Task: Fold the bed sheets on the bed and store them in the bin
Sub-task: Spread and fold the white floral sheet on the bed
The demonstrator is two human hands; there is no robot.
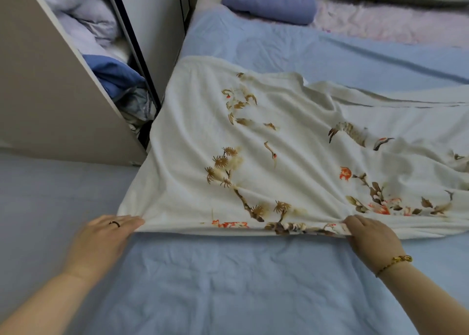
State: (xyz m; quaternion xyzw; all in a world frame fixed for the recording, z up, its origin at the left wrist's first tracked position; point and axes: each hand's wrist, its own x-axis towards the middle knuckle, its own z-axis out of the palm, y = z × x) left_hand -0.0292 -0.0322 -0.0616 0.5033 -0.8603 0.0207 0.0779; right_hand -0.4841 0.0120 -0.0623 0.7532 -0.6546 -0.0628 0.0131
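Two grips pinch the near edge of a white bed sheet [279, 144] printed with orange flowers, spread on a pale blue bed [228, 284]: left grip [106, 235] at its corner, right grip [373, 235] further along.

Sheet [291, 144] spread on bed [228, 284]; wardrobe [50, 93] left; folded bedding [269, 2] behind.

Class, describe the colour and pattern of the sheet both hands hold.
The sheet is white, printed with brown branches, birds and orange flowers; the head view shows it best.
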